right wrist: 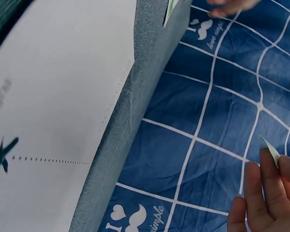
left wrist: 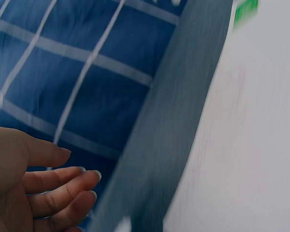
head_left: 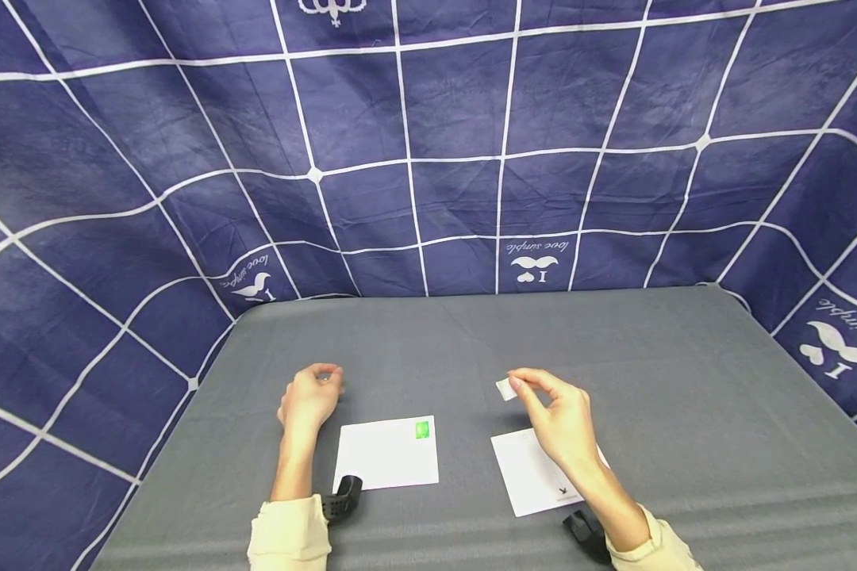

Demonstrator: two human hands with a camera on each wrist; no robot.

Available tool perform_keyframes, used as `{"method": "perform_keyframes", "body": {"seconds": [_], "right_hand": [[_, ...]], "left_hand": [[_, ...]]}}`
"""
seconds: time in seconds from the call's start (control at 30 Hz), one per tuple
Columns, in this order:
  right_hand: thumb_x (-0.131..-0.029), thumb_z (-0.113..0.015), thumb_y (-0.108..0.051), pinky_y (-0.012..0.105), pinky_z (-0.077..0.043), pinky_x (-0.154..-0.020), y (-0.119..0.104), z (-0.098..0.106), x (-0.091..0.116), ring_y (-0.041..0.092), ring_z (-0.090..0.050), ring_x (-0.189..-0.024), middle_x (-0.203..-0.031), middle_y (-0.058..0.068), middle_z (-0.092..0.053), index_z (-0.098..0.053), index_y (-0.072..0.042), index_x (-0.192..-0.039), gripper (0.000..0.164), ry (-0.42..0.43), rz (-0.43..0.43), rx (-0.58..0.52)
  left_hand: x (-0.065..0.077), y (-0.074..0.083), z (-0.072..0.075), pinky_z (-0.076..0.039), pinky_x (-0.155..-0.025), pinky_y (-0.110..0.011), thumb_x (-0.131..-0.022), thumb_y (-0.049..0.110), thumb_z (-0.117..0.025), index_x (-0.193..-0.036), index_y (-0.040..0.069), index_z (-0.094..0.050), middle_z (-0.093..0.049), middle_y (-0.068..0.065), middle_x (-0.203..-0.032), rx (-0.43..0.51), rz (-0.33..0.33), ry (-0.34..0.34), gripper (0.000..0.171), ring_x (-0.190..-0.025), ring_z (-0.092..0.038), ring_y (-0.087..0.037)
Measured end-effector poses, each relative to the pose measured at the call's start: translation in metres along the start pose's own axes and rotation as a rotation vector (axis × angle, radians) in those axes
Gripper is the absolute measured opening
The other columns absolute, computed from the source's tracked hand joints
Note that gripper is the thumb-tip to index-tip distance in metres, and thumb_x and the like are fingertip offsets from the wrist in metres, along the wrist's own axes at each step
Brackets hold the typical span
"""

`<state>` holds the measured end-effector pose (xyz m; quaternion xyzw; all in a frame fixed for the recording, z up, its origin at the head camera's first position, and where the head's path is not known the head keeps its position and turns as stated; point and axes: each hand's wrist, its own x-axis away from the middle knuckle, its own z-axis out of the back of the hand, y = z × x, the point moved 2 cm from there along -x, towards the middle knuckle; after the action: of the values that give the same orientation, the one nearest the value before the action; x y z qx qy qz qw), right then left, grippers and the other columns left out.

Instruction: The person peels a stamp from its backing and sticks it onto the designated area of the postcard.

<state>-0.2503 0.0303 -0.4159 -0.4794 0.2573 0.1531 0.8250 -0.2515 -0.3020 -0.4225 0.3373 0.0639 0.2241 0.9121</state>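
Note:
My right hand (head_left: 563, 416) pinches a small stamp (head_left: 505, 388) between thumb and fingertips, held up above the table. Its white face shows in the head view; some green shows on it in the right wrist view. Beneath that hand and forearm lies a white postcard (head_left: 524, 476) with a small dark bird print, partly covered. To the left, a white card (head_left: 386, 456) lies flat with a green stamp (head_left: 422, 430) at its upper right corner. My left hand (head_left: 310, 398) hovers beyond this card's left side, fingers loosely curled, holding nothing.
A grey cloth covers the table (head_left: 428, 341), with ripples along the near edge. Blue curtain (head_left: 457, 198) with white grid lines hangs behind and at both sides. Black camera bands (head_left: 343, 498) sit on both wrists, the left one overlapping the left card's corner in the head view.

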Motion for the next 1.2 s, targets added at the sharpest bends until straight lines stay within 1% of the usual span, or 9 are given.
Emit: {"method": "perform_keyframes", "body": {"seconds": [0.17,0.3,0.4,0.5,0.63,0.7,0.77,1.0,1.2], "right_hand": [[-0.080,-0.076,-0.003,0.020,-0.047,-0.069,0.001,-0.001,0.000,0.013,-0.068,-0.078,-0.083,-0.002,-0.072,-0.075,-0.009,-0.090,0.012,-0.005,0.026,0.013],[-0.077,-0.077,0.002,0.018,-0.043,-0.064,0.001,-0.001,-0.001,0.009,-0.063,-0.071,-0.078,-0.005,-0.069,-0.074,-0.008,-0.088,0.015,0.021,0.113,0.024],[-0.075,-0.077,0.005,0.021,-0.042,-0.061,-0.002,-0.002,-0.001,0.011,-0.059,-0.069,-0.076,-0.004,-0.066,-0.074,-0.007,-0.087,0.017,0.053,0.212,0.052],[-0.073,-0.076,0.006,0.024,-0.043,-0.063,-0.006,-0.003,0.001,0.015,-0.059,-0.071,-0.078,-0.001,-0.066,-0.074,-0.005,-0.087,0.018,0.066,0.295,0.075],[-0.074,-0.076,0.006,0.024,-0.042,-0.065,-0.010,-0.006,0.005,0.018,-0.058,-0.072,-0.080,0.002,-0.066,-0.074,-0.003,-0.089,0.018,0.043,0.336,0.053],[-0.074,-0.076,0.005,0.024,-0.041,-0.065,-0.011,-0.007,0.006,0.019,-0.058,-0.071,-0.080,0.002,-0.066,-0.074,-0.003,-0.089,0.018,0.036,0.343,0.039],[-0.074,-0.076,0.004,0.024,-0.041,-0.066,-0.011,-0.008,0.007,0.019,-0.057,-0.071,-0.080,0.001,-0.066,-0.074,-0.003,-0.089,0.017,0.030,0.333,0.020],[-0.073,-0.076,0.008,0.024,-0.043,-0.068,-0.011,-0.010,0.008,0.016,-0.060,-0.074,-0.081,-0.002,-0.067,-0.074,-0.005,-0.090,0.022,0.016,0.318,0.001],[-0.069,-0.079,0.010,0.023,-0.040,-0.064,-0.011,-0.011,0.007,0.010,-0.056,-0.068,-0.075,-0.004,-0.064,-0.072,-0.005,-0.095,0.031,0.000,0.306,0.011]], "left_hand": [[0.024,0.048,-0.021,-0.046,-0.065,-0.048,-0.091,0.031,-0.060,-0.102,0.018,-0.073,-0.071,0.006,-0.081,0.036,-0.207,0.008,0.022,-0.078,-0.066,-0.022],[0.052,0.081,-0.040,-0.047,-0.062,-0.039,-0.089,0.029,-0.064,-0.094,0.019,-0.075,-0.070,0.009,-0.079,0.115,-0.377,-0.037,0.015,-0.073,-0.065,-0.011],[0.073,0.098,-0.055,-0.049,-0.062,-0.032,-0.089,0.026,-0.065,-0.093,0.016,-0.075,-0.070,0.009,-0.080,0.189,-0.493,-0.123,0.015,-0.072,-0.066,-0.006],[0.090,0.108,-0.067,-0.052,-0.067,-0.028,-0.091,0.024,-0.063,-0.100,0.010,-0.074,-0.072,0.004,-0.087,0.278,-0.557,-0.270,0.020,-0.079,-0.068,-0.009],[0.102,0.114,-0.074,-0.053,-0.079,-0.034,-0.095,0.021,-0.059,-0.114,0.002,-0.068,-0.070,-0.008,-0.101,0.472,-0.503,-0.472,0.028,-0.090,-0.068,-0.019],[0.104,0.115,-0.075,-0.053,-0.081,-0.038,-0.097,0.020,-0.057,-0.118,0.000,-0.065,-0.069,-0.010,-0.105,0.556,-0.461,-0.528,0.030,-0.092,-0.068,-0.022],[0.104,0.116,-0.076,-0.052,-0.082,-0.039,-0.098,0.019,-0.055,-0.120,0.000,-0.064,-0.069,-0.010,-0.107,0.609,-0.434,-0.556,0.031,-0.094,-0.067,-0.024],[0.099,0.113,-0.082,-0.052,-0.077,-0.036,-0.097,0.019,-0.056,-0.116,-0.001,-0.065,-0.070,-0.010,-0.102,0.675,-0.388,-0.556,0.029,-0.090,-0.068,-0.025],[0.094,0.110,-0.086,-0.052,-0.078,-0.042,-0.094,0.011,-0.059,-0.107,-0.006,-0.066,-0.070,-0.014,-0.092,0.702,-0.406,-0.510,0.022,-0.081,-0.068,-0.024]]}}
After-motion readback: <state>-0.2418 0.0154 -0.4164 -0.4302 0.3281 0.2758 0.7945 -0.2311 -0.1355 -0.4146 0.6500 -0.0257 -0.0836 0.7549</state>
